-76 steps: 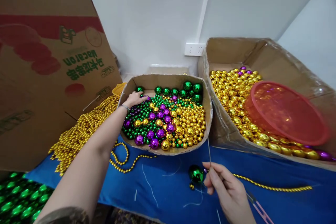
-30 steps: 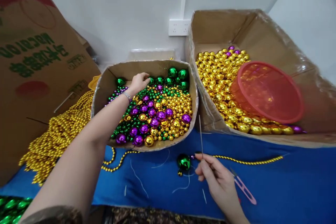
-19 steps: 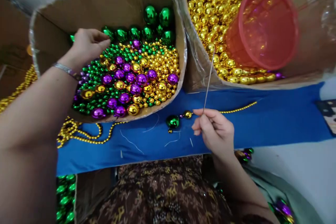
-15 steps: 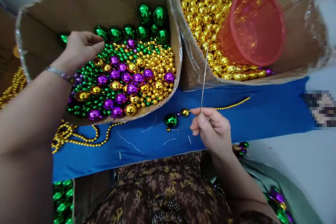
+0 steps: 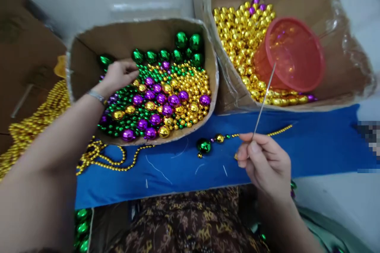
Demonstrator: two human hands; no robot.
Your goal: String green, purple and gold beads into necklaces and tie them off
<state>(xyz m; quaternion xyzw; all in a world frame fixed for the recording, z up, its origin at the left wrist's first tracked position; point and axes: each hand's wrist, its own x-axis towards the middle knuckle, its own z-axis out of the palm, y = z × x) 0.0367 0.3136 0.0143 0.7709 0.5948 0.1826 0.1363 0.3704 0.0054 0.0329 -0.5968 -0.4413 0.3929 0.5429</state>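
My left hand [image 5: 118,74] reaches into a cardboard box [image 5: 89,47] of green, purple and gold beads, with its fingers curled and pinched over the green beads at the box's back left. What it pinches is hidden. My right hand [image 5: 264,162] pinches a long thin needle [image 5: 263,102] that points up and away, over the blue cloth [image 5: 311,142]. Just left of that hand lies a strand with a large green bead [image 5: 204,146], a gold bead [image 5: 219,138] and small gold beads trailing right.
A second, plastic-lined box [image 5: 341,47] at the right holds gold beads and a tipped red plastic bowl [image 5: 292,55]. Gold bead strands [image 5: 32,122] pile at the left and loop under the near box. Thread scraps lie on the cloth. Green beads [image 5: 81,225] sit below left.
The view tipped down, then up a little. My left hand moved within the box and settled over the green beads at its back left. The needle now tilts right, and the strand shows a gold bead.
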